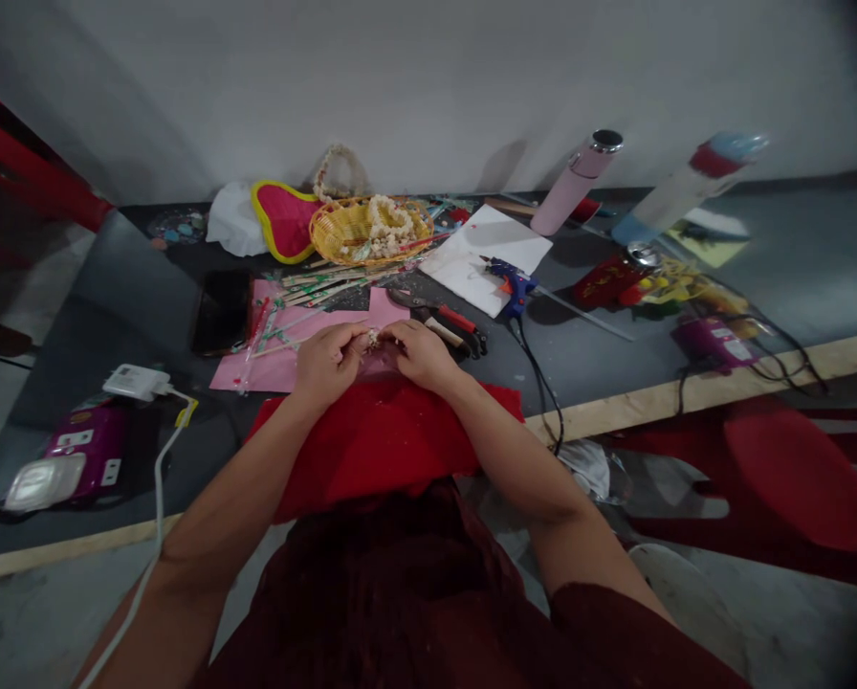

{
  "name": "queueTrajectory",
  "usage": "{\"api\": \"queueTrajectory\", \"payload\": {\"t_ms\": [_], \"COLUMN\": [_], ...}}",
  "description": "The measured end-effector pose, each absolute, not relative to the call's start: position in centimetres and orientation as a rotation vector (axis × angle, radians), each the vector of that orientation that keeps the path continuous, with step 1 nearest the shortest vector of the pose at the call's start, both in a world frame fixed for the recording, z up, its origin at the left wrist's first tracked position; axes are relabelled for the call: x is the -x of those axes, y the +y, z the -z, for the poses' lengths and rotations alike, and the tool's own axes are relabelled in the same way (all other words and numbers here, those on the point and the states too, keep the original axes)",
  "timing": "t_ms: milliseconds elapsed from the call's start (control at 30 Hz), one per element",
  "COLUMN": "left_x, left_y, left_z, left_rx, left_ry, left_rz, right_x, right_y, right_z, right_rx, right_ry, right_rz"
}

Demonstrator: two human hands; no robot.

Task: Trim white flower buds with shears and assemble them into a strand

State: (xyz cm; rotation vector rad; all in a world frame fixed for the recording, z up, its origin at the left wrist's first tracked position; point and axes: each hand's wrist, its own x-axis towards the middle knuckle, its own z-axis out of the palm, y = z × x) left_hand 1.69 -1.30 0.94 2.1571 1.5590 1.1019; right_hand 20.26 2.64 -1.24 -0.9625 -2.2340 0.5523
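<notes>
Between my two hands is a small whitish beaded piece point(372, 338), held above pink paper point(292, 375) and the edge of a red cloth point(378, 440). My left hand point(330, 361) pinches it from the left, thumb and fingers together. From the right, the bent fingers of my right hand point(420, 352) close on its other side. Fingertips partly hide the piece. Pliers with red and black handles point(457, 325) lie just beyond my right hand. Thin green-and-white sticks point(274, 335) rest on the paper to the left.
Behind are a wicker basket point(339, 228) with beaded strands and a blue glue gun point(516, 287) on white foam point(464, 263). A phone point(223, 313) and purple power strip point(102, 445) lie left. A red can point(604, 279), pink flask point(572, 187) and clear bottle point(676, 196) stand right.
</notes>
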Motion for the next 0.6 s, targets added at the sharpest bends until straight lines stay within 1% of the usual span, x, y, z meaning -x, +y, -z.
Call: {"api": "queueTrajectory", "payload": {"t_ms": [133,233,300,433,500,600], "left_x": [-1.6,-1.5,-1.5,-1.5,-1.5,-1.5], "left_y": [-1.2,-1.2,-1.2,-1.2,-1.3,-1.2], "left_z": [-0.8,-0.7,-0.6,-0.6,-0.7,-0.9], "left_rx": [-2.152,-2.129,-2.111,-2.074,-2.043,-2.014], "left_ry": [1.583,1.598,1.589,1.575,1.596,1.616], "left_rz": [-1.128,-1.148,-1.165,-1.169,-1.169,-1.182], "right_x": [-20.0,-20.8,-22.0,-24.6,-25.4,-25.6], "right_y": [2.4,2.8,3.3,4.1,4.2,4.1], "right_z": [1.0,0.4,-0.1,-0.4,0.0,0.6], "right_rx": [0.930,0.981,1.082,1.475,1.605,1.642], "right_ry": [-2.152,-2.077,-2.007,-1.972,-2.003,-2.076], "right_rz": [-0.575,-0.471,-0.348,-0.132,-0.107,-0.117]}}
